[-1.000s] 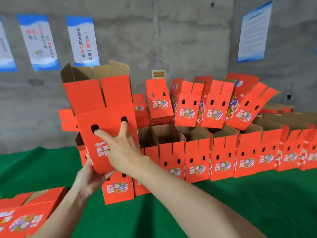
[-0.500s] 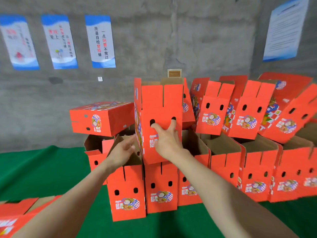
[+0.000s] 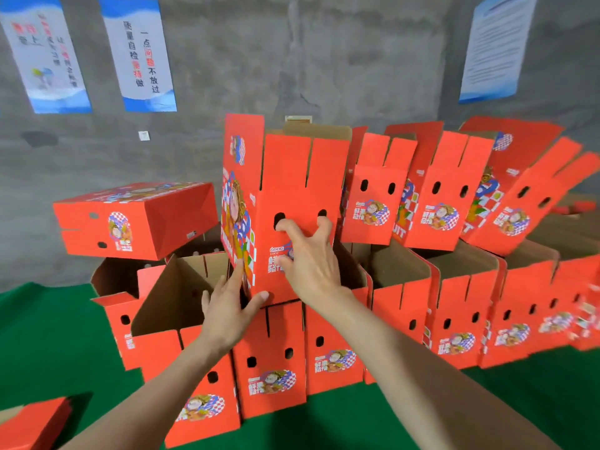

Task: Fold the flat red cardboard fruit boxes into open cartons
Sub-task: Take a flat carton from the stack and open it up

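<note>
At the left end of the upper tier of boxes, the right hand (image 3: 308,264) is spread on the front face of an upright red fruit carton (image 3: 292,177). Its fingers are bent, with their tips hooked at the lower edges of the two oval holes (image 3: 278,218) in that face, and the thumb lies across the printed label. The left hand (image 3: 227,313) reaches up to the carton's lower left corner. Its fingers are straight and loose, the forefinger lying up the side panel and the thumb tip under the front bottom edge.

The carton is folded into shape, with its top flaps standing up and brown cardboard showing inside the mouth. Its base is level with the rims of the lower row of cartons (image 3: 269,358); whether it rests on them or hangs just above cannot be told. Just left of the left hand, one open carton (image 3: 168,303) of that row shows its brown interior.

To the right of the held carton, more folded cartons (image 3: 438,196) lean against each other on top of the lower row. To the left, one carton (image 3: 146,219) lies on its side over the open boxes. The lower row stands on a green surface (image 3: 48,336), and a flat box (image 3: 32,423) shows at the bottom left corner. Behind it all is a bare concrete wall (image 3: 357,60) carrying blue and white posters (image 3: 143,53).
</note>
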`<state>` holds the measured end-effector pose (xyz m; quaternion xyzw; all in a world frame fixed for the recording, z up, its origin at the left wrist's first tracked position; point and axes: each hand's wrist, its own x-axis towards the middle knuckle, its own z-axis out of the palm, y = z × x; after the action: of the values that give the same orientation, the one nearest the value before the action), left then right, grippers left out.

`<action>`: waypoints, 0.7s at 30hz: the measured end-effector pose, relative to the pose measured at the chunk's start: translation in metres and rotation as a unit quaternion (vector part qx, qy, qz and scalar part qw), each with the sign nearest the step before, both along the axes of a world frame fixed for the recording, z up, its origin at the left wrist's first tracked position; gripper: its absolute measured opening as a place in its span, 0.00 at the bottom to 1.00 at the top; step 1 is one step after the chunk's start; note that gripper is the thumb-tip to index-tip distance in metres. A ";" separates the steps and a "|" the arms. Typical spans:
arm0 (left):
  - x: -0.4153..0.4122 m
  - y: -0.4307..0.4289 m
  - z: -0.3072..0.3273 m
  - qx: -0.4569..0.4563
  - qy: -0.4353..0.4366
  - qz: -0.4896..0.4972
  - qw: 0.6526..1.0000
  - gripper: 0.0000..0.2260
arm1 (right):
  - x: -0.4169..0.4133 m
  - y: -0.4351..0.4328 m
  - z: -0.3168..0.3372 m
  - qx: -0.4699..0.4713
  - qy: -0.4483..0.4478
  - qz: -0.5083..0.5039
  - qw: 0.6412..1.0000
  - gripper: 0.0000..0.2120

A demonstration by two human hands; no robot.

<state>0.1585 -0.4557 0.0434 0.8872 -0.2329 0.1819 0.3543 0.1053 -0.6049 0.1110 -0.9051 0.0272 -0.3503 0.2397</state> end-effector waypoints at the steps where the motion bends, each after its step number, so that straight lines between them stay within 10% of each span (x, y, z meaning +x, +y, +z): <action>1: -0.004 -0.007 0.003 -0.038 -0.025 -0.023 0.999 0.33 | -0.003 -0.008 0.001 0.011 -0.014 0.005 1.000 0.24; 14: -0.064 -0.086 0.019 -0.157 -0.191 -0.054 0.967 0.30 | -0.078 -0.155 0.025 0.158 -0.069 0.123 0.977 0.21; 18: -0.026 -0.083 0.041 -0.213 0.008 0.057 0.975 0.56 | -0.100 -0.189 0.011 0.169 0.045 0.145 0.974 0.17; 21: -0.003 -0.077 0.042 -0.198 0.117 0.047 0.972 0.55 | -0.102 -0.189 0.004 0.177 0.065 0.149 0.971 0.18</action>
<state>0.1554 -0.5323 0.0854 0.8244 -0.1072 0.1358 0.5389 0.0034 -0.7942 0.1147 -0.8629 -0.0314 -0.2408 0.4433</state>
